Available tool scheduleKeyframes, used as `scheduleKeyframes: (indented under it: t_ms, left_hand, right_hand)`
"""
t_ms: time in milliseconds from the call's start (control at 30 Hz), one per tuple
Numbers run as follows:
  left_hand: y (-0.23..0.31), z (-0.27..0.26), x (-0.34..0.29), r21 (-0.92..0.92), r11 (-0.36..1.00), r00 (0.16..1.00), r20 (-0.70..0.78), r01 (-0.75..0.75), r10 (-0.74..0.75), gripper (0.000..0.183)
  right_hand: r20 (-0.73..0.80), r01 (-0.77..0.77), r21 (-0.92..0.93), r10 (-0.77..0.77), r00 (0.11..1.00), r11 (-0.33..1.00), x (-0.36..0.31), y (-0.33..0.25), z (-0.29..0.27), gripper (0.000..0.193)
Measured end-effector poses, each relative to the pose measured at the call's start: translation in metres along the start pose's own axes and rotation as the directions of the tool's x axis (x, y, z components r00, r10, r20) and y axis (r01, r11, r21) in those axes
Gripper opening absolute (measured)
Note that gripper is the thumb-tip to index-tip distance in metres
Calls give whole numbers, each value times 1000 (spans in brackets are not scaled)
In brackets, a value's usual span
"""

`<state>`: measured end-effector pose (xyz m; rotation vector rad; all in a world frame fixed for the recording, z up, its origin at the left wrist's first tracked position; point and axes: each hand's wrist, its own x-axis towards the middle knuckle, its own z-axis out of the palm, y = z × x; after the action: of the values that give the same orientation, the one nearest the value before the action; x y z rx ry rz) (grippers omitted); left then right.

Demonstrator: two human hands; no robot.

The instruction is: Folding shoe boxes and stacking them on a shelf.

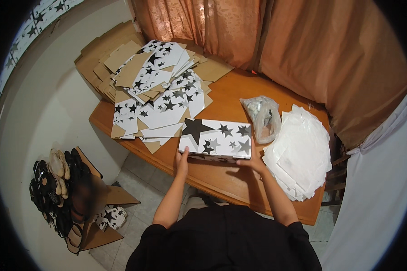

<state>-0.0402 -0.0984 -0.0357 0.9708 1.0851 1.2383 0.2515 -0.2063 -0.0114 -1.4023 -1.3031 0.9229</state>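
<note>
A closed white shoebox point(217, 137) printed with black and grey stars is between my hands, over the front part of the wooden table point(226, 178). My left hand point(182, 158) grips its left end near the front corner. At the opposite end, my right hand point(254, 159) is wrapped round the lower right corner, with some fingers hidden by the box. To the left and behind lies a heap of flat star-printed cardboard pieces point(169, 106). A clear plastic bag point(263, 118) with contents I cannot make out sits just right of the box.
White paper sheets point(300, 153) are piled at the table's right end. On the floor at left, a large open carton point(115, 196) holds several shoes point(59, 169) and a star-printed piece. Orange curtains point(312, 49) hang behind the table; a white cloth point(375, 176) hangs at right.
</note>
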Motion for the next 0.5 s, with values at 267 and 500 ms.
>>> scheduleKeyframes:
  t_ms: [267, 500]
  left_hand:
    - [80, 27, -12, -43, 972, 904, -379, -231, 198, 41]
    - [176, -22, -4, -120, 830, 716, -582, -544, 385, 42]
  right_hand:
    - [-115, 191, -50, -196, 974, 980, -1, -87, 28, 90]
    - [-2, 567, -185, -578, 816, 802, 13, -163, 69, 92]
